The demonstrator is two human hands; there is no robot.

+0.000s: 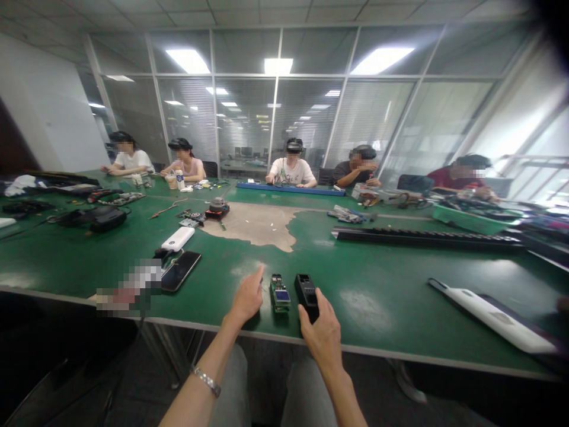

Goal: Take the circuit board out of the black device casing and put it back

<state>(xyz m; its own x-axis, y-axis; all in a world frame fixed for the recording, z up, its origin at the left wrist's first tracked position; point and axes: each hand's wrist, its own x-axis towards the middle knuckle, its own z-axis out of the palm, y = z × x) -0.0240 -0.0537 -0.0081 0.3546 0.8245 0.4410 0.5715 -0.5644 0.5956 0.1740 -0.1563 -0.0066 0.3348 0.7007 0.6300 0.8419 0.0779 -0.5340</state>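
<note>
A green circuit board assembly with a small blue-grey screen (281, 296) lies on the table between my two hands. My left hand (248, 299) rests just left of it, index finger stretched forward, the other fingers partly hidden; I see nothing held in it. To the right of the board is a black plastic housing (305, 289) with cut-outs at its far end. My right hand (322, 326) grips the housing's near part, thumb on the left side and fingers on the right.
Left of me on the green table (231, 256) lie a phone (181, 271) and a white power bank (178, 238). A long white-and-black device (493, 317) lies at the right, below a black rail (427, 238) and a green basket (475, 219). Several people sit across.
</note>
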